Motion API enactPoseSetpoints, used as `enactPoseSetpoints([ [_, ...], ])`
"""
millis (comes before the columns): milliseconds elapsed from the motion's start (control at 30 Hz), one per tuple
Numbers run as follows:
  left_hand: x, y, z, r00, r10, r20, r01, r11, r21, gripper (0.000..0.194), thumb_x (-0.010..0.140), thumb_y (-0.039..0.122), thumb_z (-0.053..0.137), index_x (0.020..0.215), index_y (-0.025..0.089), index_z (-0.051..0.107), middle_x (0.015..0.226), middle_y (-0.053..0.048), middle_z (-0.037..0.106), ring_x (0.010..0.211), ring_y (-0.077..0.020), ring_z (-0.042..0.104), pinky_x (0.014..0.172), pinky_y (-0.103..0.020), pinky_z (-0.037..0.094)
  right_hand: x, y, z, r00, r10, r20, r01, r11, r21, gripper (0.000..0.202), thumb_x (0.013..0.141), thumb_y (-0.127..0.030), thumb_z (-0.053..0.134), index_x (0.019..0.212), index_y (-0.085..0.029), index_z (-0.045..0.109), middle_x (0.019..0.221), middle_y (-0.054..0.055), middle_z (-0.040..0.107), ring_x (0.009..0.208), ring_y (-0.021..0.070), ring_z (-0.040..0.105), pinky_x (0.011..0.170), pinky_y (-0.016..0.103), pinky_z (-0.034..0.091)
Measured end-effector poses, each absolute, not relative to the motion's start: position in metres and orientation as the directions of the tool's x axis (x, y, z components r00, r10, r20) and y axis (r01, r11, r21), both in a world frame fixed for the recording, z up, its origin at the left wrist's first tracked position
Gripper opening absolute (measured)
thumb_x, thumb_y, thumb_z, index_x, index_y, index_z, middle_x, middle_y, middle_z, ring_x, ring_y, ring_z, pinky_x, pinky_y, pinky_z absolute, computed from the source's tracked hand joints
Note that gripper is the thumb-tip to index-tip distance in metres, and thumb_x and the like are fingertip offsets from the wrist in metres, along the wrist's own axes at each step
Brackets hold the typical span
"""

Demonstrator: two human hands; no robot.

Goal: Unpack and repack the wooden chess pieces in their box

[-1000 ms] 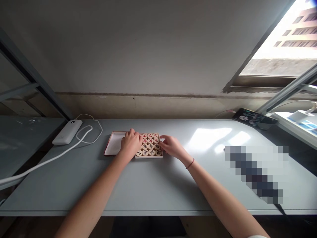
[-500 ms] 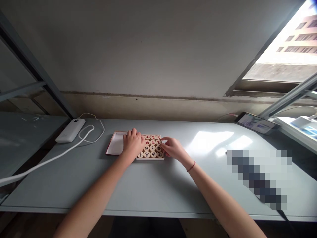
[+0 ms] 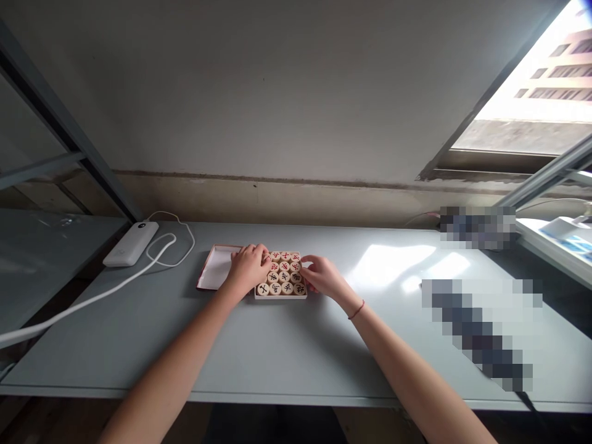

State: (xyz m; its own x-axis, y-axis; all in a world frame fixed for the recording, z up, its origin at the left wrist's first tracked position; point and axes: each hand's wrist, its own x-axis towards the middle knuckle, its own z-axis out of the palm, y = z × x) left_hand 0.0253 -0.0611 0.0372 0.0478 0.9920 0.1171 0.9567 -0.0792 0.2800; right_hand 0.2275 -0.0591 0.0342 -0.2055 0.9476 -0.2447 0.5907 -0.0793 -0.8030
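A shallow white box (image 3: pixel 280 297) stands on the desk, filled with rows of round Chinese chess pieces (image 3: pixel 287 288) marked in red and black. My left hand (image 3: pixel 250 266) rests over the box's left side with curled fingers, its fingertips at the upper left pieces. Whatever lies under those fingertips is hidden. On the opposite side, my right hand (image 3: pixel 325 279) closes on the box's right edge, thumb near the end pieces. Left of the box, partly behind my left hand, lies the box lid (image 3: pixel 216 268), its white inside facing up.
A white power bank (image 3: pixel 132 244) with a white cable (image 3: pixel 115 288) lies at the desk's (image 3: pixel 259 351) left rear. Pixelated blurring covers an object (image 3: pixel 481 333) on the right and another (image 3: pixel 476 227) at the right rear. Metal frame posts (image 3: pixel 102 166) flank the desk, with a wall behind.
My left hand's fingers have lowered and drawn in toward the upper left pieces. My right hand and the box stay in place.
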Motion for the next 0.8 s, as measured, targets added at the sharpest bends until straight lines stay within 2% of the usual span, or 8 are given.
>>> enactPoseSetpoints([
  [133,0.018,-0.058,0.047,0.013,0.996,0.093,0.914,-0.049,0.402,0.019,0.085,0.029,0.05,0.098,0.022,0.061,0.099,-0.006,0.066,0.101,-0.0235,0.06,0.088,-0.036,0.043,0.234,-0.055,0.035,-0.203,0.966,-0.161,0.582,-0.013,-0.813,0.035,0.081,-0.032,0.052,0.108,-0.012,0.064,0.07,0.003,0.064,0.053,0.0113,0.055,0.049,0.022,0.041],
  [233,0.019,-0.061,0.057,0.009,0.982,0.189,0.797,-0.121,0.592,0.023,0.085,0.033,0.051,0.101,0.02,0.061,0.102,-0.007,0.065,0.096,-0.0213,0.06,0.087,-0.033,0.045,0.233,-0.057,0.038,-0.183,0.978,0.096,0.565,0.184,-0.804,0.038,0.082,-0.038,0.054,0.112,-0.015,0.061,0.086,0.006,0.066,0.061,0.0119,0.056,0.058,0.024,0.046],
  [333,0.031,-0.068,0.06,0.083,0.984,0.16,0.491,-0.18,0.852,0.03,0.085,0.042,0.053,0.102,0.019,0.062,0.1,-0.005,0.066,0.093,-0.0196,0.061,0.082,-0.03,0.047,0.224,-0.066,0.038,-0.262,0.896,0.359,0.507,0.445,-0.739,0.044,0.082,-0.037,0.059,0.122,-0.02,0.052,0.107,0.009,0.062,0.066,0.0117,0.058,0.063,0.026,0.049],
  [433,0.046,-0.075,0.057,0.188,0.982,0.036,0.184,-0.071,0.98,0.034,0.083,0.046,0.056,0.099,0.018,0.062,0.097,-0.005,0.068,0.093,-0.0199,0.063,0.082,-0.03,0.048,0.216,-0.072,0.035,-0.329,0.814,0.479,0.492,0.581,-0.649,0.025,0.087,-0.034,0.056,0.109,-0.022,0.058,0.097,0.006,0.064,0.069,0.0129,0.06,0.062,0.025,0.049],
  [500,0.052,-0.076,0.054,0.147,0.989,-0.022,0.1,0.007,0.995,0.034,0.081,0.046,0.058,0.097,0.017,0.062,0.095,-0.006,0.068,0.092,-0.0203,0.063,0.081,-0.03,0.049,0.217,-0.071,0.034,-0.332,0.803,0.495,0.522,0.594,-0.612,0.018,0.088,-0.033,0.054,0.102,-0.022,0.06,0.087,0.005,0.065,0.069,0.0139,0.061,0.061,0.025,0.049],
  [600,0.052,-0.073,0.051,-0.006,0.999,-0.05,0.031,0.05,0.998,0.033,0.076,0.044,0.064,0.095,0.017,0.061,0.092,-0.005,0.068,0.09,-0.0194,0.064,0.081,-0.031,0.05,0.227,-0.06,0.03,-0.243,0.842,0.482,0.615,0.518,-0.594,0.02,0.087,-0.032,0.054,0.102,-0.022,0.061,0.092,0.006,0.067,0.074,0.0164,0.062,0.064,0.028,0.049],
  [700,0.047,-0.069,0.05,-0.094,0.995,-0.031,-0.027,0.029,0.999,0.038,0.074,0.041,0.067,0.104,0.019,0.058,0.089,-0.003,0.067,0.086,-0.0171,0.065,0.082,-0.031,0.051,0.245,-0.041,0.017,-0.147,0.891,0.429,0.727,0.391,-0.564,0.019,0.087,-0.029,0.052,0.099,-0.02,0.063,0.098,0.008,0.066,0.084,0.0209,0.061,0.075,0.034,0.05],
  [800,0.045,-0.067,0.049,-0.099,0.995,-0.024,-0.027,0.022,0.999,0.039,0.072,0.037,0.069,0.106,0.02,0.059,0.098,-0.004,0.066,0.09,-0.0172,0.065,0.082,-0.031,0.052,0.258,-0.028,0.004,-0.132,0.93,0.343,0.823,0.295,-0.485,0.017,0.086,-0.028,0.053,0.089,-0.019,0.068,0.096,0.012,0.065,0.092,0.0254,0.059,0.086,0.041,0.047],
])
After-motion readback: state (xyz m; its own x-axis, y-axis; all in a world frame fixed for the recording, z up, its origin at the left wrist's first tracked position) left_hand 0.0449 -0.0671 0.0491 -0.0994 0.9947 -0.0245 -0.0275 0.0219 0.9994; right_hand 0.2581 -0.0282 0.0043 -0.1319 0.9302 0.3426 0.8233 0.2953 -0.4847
